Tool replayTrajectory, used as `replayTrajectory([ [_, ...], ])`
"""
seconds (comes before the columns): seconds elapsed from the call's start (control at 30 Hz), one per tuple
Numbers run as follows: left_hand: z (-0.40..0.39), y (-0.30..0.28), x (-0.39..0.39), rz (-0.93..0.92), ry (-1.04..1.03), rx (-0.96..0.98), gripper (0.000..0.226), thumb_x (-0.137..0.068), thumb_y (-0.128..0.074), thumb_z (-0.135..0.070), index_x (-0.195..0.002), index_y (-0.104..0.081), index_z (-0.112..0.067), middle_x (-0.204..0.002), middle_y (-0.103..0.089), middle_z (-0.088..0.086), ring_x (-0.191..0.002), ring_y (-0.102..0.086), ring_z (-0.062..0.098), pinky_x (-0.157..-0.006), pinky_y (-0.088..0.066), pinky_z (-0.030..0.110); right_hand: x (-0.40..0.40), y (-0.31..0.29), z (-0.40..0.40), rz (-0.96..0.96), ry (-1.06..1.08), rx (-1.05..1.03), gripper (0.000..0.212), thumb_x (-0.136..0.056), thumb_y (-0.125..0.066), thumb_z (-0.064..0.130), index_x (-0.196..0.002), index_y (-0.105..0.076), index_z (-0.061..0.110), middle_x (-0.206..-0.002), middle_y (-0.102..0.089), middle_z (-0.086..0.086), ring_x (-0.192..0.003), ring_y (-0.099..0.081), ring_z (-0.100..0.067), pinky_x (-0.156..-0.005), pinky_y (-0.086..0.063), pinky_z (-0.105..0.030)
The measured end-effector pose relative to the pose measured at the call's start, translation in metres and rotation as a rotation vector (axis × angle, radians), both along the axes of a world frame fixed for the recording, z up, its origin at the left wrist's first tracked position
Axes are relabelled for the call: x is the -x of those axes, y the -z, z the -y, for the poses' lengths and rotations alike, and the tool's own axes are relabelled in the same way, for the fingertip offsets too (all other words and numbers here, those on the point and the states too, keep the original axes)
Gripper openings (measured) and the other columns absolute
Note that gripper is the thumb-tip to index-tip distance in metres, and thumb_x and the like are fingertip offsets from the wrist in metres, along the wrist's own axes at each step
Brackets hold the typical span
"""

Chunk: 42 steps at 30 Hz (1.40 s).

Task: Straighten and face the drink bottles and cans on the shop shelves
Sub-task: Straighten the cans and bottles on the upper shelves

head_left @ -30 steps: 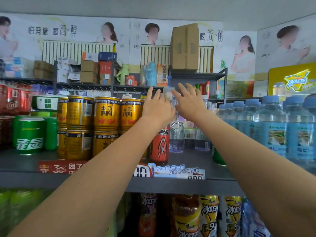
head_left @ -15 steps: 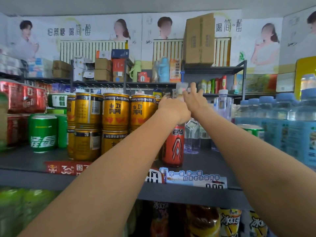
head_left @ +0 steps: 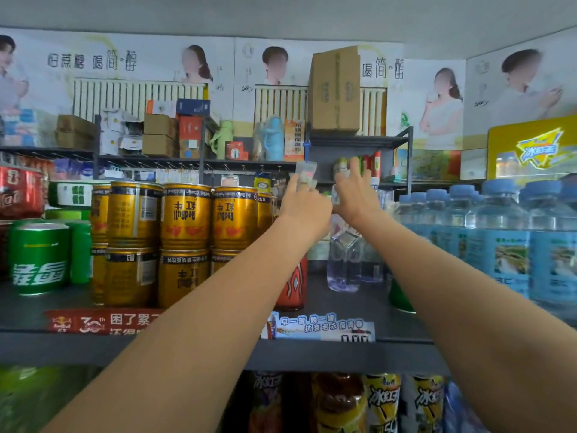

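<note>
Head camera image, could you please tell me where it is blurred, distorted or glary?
Head view: wide-angle bending curves the shelf edge and wall posters; both forearms and the lower-shelf bottles are soft; the left hand and right hand are slightly smeared; light is flat, with small highlights on the gold cans.

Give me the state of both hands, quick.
Left hand: fingers reach up to a small clear packet; grip cannot be told.
Right hand: reaching among the clear bottles; grip cannot be told.

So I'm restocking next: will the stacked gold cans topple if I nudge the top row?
Probably. The gold cans sit two high on narrow rims, so a sideways push could slide one off. Neighbours touch, which may steady them. Being round, a fallen one would likely roll.
</note>
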<state>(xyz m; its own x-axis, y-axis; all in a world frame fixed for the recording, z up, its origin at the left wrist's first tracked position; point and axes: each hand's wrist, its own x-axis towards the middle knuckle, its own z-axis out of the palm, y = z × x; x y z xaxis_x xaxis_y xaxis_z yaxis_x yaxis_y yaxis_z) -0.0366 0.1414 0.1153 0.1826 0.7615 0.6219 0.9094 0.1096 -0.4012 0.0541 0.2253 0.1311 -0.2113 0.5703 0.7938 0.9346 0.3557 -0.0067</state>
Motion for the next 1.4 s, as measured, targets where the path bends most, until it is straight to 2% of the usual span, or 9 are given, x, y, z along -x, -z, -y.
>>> replayTrajectory([
  [0.3,-0.017,0.012,-0.034,0.029,0.137,0.048,0.05,-0.094,-0.038,-0.021,-0.141,-0.033,-0.005,-0.149,-0.032,0.009,-0.143,-0.017,0.026,-0.117,0.003,0.047,-0.045,-0.002,-0.011,0.022,0.12,0.048,0.055,-0.077,-0.075,0.022,-0.123,-0.049,0.004,-0.147,-0.016,-0.014,-0.134,-0.023,-0.042,-0.096,-0.043,-0.044],
  [0.43,-0.02,0.015,-0.038,0.104,0.269,0.084,0.046,-0.092,-0.041,-0.017,-0.137,-0.038,-0.01,-0.142,-0.042,0.005,-0.138,-0.027,0.022,-0.117,-0.001,0.045,-0.046,-0.003,-0.018,0.065,0.16,0.057,0.05,-0.083,-0.069,0.017,-0.125,-0.045,0.003,-0.147,-0.015,-0.019,-0.134,-0.023,-0.045,-0.103,-0.036,-0.049],
  [0.57,-0.022,0.022,-0.037,0.216,0.443,0.127,0.044,-0.09,-0.044,-0.017,-0.133,-0.042,-0.014,-0.134,-0.049,0.003,-0.132,-0.036,0.02,-0.115,-0.011,0.042,-0.051,-0.015,-0.011,0.171,0.138,0.169,0.037,-0.087,-0.058,0.008,-0.122,-0.047,0.001,-0.145,-0.016,-0.021,-0.128,-0.034,-0.045,-0.106,-0.031,-0.057],
  [0.67,-0.021,0.027,-0.035,0.217,0.449,0.159,0.049,-0.09,-0.045,-0.017,-0.138,-0.038,-0.014,-0.141,-0.045,0.001,-0.138,-0.029,0.021,-0.115,-0.009,0.043,-0.058,-0.019,-0.007,0.208,0.089,0.236,0.042,-0.087,-0.055,0.005,-0.128,-0.044,0.005,-0.15,-0.012,-0.016,-0.123,-0.043,-0.041,-0.103,-0.035,-0.059],
  [0.8,-0.015,0.035,-0.038,0.208,0.444,0.199,0.053,-0.091,-0.044,-0.017,-0.143,-0.032,-0.015,-0.144,-0.041,0.004,-0.138,-0.027,0.022,-0.117,-0.01,0.046,-0.075,-0.012,-0.001,0.2,0.055,0.231,0.052,-0.088,-0.048,0.004,-0.139,-0.039,0.011,-0.142,-0.032,-0.016,-0.124,-0.042,-0.038,-0.103,-0.039,-0.051],
  [0.9,-0.01,0.04,-0.041,0.192,0.443,0.191,0.055,-0.091,-0.044,-0.019,-0.144,-0.031,-0.015,-0.145,-0.04,0.004,-0.138,-0.029,0.022,-0.117,-0.009,0.047,-0.086,-0.01,0.018,0.31,0.123,0.294,0.035,-0.093,-0.048,0.018,-0.124,-0.054,0.003,-0.127,-0.052,-0.018,-0.111,-0.053,-0.034,-0.096,-0.046,-0.045],
  [1.0,-0.005,0.046,-0.044,0.139,0.418,0.143,0.053,-0.092,-0.042,-0.021,-0.144,-0.029,-0.015,-0.147,-0.037,0.004,-0.139,-0.027,0.022,-0.118,-0.009,0.047,-0.095,-0.005,0.045,0.472,0.245,0.544,0.06,-0.089,-0.052,0.05,-0.133,-0.048,0.01,-0.141,-0.045,-0.01,-0.127,-0.045,-0.029,-0.107,-0.038,-0.043],
  [1.13,0.01,0.053,-0.039,0.103,0.414,0.074,0.057,-0.093,-0.041,-0.019,-0.147,-0.022,-0.018,-0.153,-0.025,0.005,-0.143,-0.017,0.022,-0.118,-0.004,0.044,-0.1,0.011,0.056,0.509,0.3,0.655,0.092,-0.075,-0.066,0.056,-0.146,-0.026,0.015,-0.152,-0.03,-0.006,-0.137,-0.034,-0.03,-0.112,-0.031,-0.048],
  [1.4,0.039,0.062,-0.016,0.133,0.363,-0.108,0.063,-0.095,-0.039,-0.019,-0.15,-0.009,-0.02,-0.158,-0.008,0.003,-0.147,-0.004,0.02,-0.118,0.003,0.042,-0.074,0.029,0.072,0.309,0.059,0.475,0.085,-0.066,-0.078,0.047,-0.134,-0.037,0.016,-0.14,-0.041,-0.015,-0.128,-0.038,-0.034,-0.103,-0.038,-0.045],
])
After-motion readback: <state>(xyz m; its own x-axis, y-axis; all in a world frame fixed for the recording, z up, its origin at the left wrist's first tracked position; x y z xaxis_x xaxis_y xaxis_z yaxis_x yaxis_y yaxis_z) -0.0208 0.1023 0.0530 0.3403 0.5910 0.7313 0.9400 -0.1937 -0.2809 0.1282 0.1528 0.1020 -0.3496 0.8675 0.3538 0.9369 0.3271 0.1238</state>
